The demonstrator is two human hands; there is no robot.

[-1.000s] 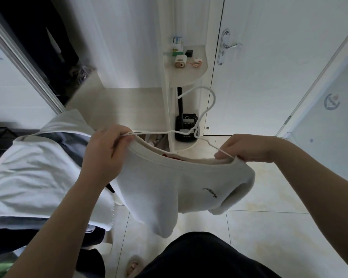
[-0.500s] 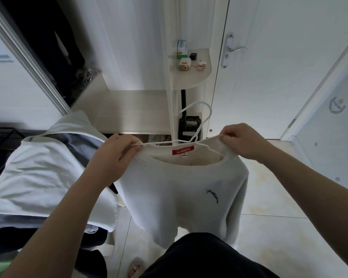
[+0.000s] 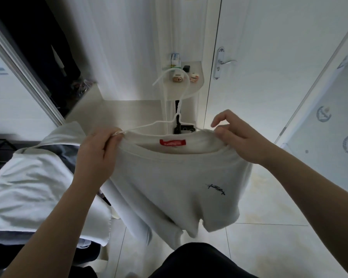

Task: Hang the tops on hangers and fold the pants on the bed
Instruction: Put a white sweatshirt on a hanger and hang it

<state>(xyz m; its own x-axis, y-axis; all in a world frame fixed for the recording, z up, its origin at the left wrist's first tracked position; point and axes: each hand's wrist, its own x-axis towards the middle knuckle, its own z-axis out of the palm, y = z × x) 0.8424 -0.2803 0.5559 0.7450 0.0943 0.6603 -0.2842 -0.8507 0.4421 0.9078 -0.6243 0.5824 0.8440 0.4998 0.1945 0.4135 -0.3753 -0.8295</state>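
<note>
One white sweatshirt (image 3: 169,187) is held up in front of the person, above the tiled floor (image 3: 273,213) and between two hands. Its collar is pinched at the left shoulder by the left hand (image 3: 96,151), where the end of one white wire hanger (image 3: 178,116) is also gripped between thumb and fingers. The right side of the collar is pinched by the right hand (image 3: 241,141), with the index finger lifted clear. The hands are kept well apart, so the neck opening is stretched wide. The hanger's two arms are seen entering the collar, and its single hook stands above the neckline. One red label (image 3: 172,142) is visible inside the neck, and one small black embroidered logo (image 3: 216,189) on the chest. A pile of white and dark garments (image 3: 28,177) lies at the left; their number cannot be told. At least four small items are set on one rounded corner shelf (image 3: 189,93), beside one white door (image 3: 269,57) with one metal handle (image 3: 222,62).
</note>
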